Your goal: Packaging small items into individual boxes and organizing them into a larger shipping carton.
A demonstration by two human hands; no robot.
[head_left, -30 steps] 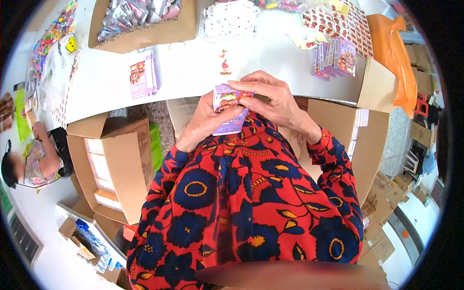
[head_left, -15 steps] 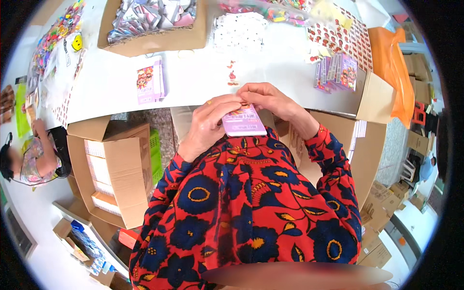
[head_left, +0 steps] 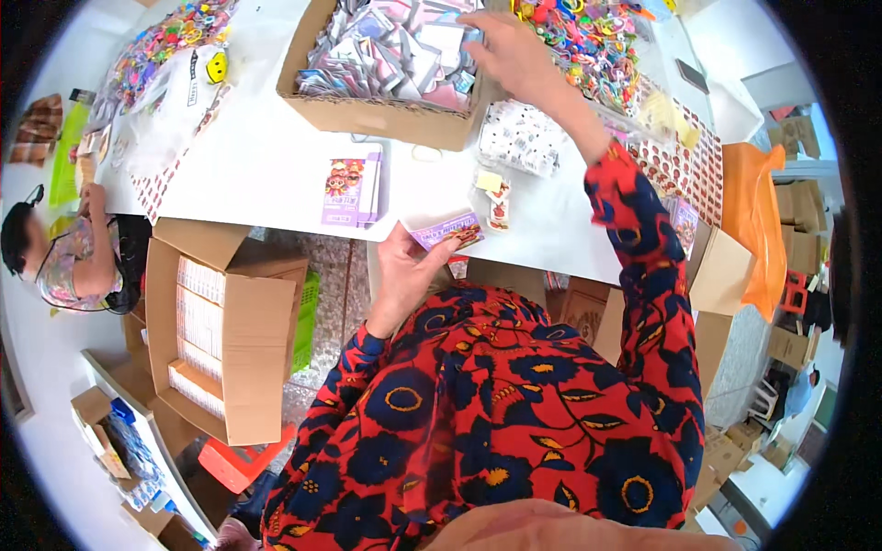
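My left hand [head_left: 406, 266] grips a small purple packet [head_left: 447, 230] at the near edge of the white table [head_left: 266, 174]. My right hand [head_left: 508, 53] reaches far forward over the right end of a cardboard box [head_left: 367, 115] filled with several small grey and pink packets; its fingers rest spread on the packets, and I see nothing gripped in them. A second purple packet [head_left: 351, 189] lies flat on the table just left of my left hand. My sleeves are red with dark blue flowers.
A patterned white bag [head_left: 522, 138], a small card [head_left: 497, 209] and a heap of colourful trinkets [head_left: 588, 37] lie at the right. An open carton [head_left: 216, 321] stands on the floor at my left. Another person [head_left: 64, 253] sits at far left. An orange bag [head_left: 751, 220] hangs right.
Both hands were together on the purple packet near my chest. Now my right hand has let go and stretched out to the box of packets, while my left hand keeps the packet.
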